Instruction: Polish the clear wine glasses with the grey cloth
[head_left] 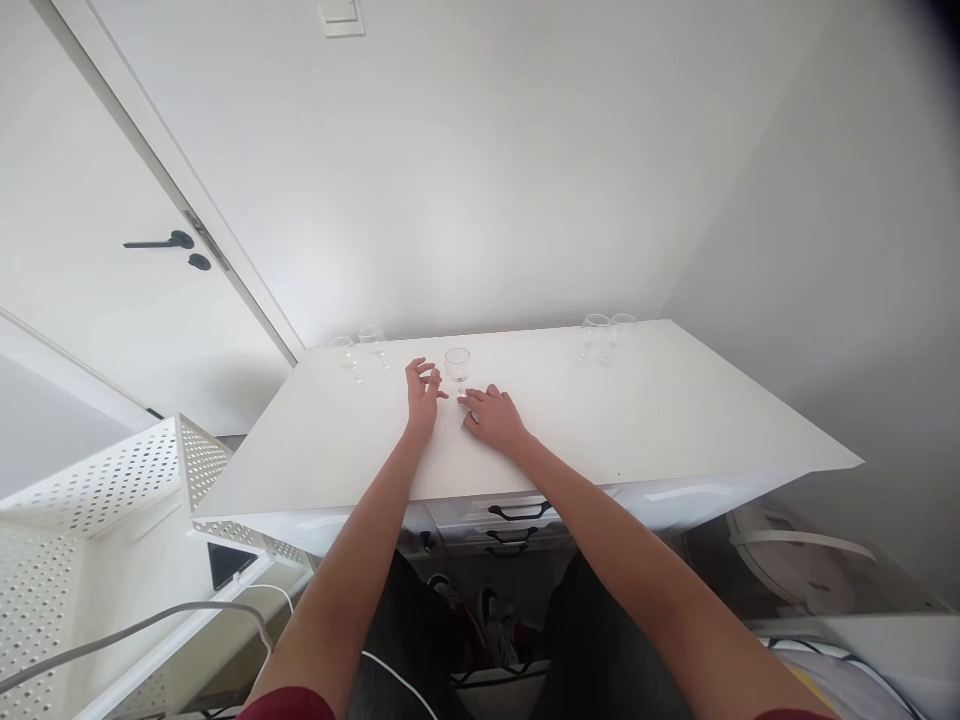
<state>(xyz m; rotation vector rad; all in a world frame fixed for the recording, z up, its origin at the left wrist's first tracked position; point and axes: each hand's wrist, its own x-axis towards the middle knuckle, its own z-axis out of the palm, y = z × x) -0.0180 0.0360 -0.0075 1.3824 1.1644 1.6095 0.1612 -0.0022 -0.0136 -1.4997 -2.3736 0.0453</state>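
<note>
A small clear stemmed glass (457, 362) stands upright on the white tabletop (600, 430), between my two hands. My left hand (422, 392) is just left of it, raised on its edge, with the fingers apart and loosely bent; nothing is in them. Low on the right side, my right hand (493, 414) rests palm down with its fingers spread. Its fingertips are at the foot of the glass, and whether they touch it I cannot tell.
Two clear glasses (372, 340) stand at the back left of the table, and more stemmed glasses (598, 330) at the back right. A wall rises behind. Drawers with black handles (519, 511) are below, a perforated white rack (120, 470) at left.
</note>
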